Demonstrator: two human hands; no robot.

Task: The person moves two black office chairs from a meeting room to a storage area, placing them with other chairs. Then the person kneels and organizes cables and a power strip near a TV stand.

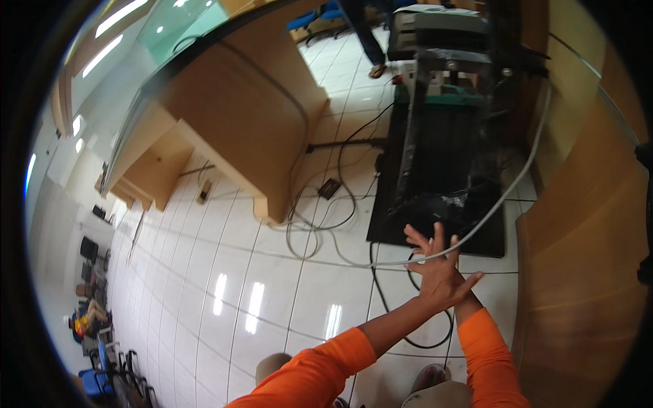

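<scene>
My left hand [441, 280] reaches in from the lower left, its fingers stretched and thumb spread to the right. It crosses over my right hand, which is mostly hidden beneath it; my right forearm [469, 309] shows below the crossing, but I cannot tell what its fingers hold. A pale grey cable [500, 206] runs down from the upper right, passes across the fingers and continues left over the floor. Whether either hand grips it is unclear. Just beyond the hands lies the black base [388, 221] of a dark upright stand partly covered in shiny clear plastic.
A wooden desk [235, 143] stands at the left, with a small black box [330, 188] and looped black cables [350, 204] on the tiled floor near it. A wooden panel [585, 272] rises at the right. Another person's leg [364, 37] shows at the back.
</scene>
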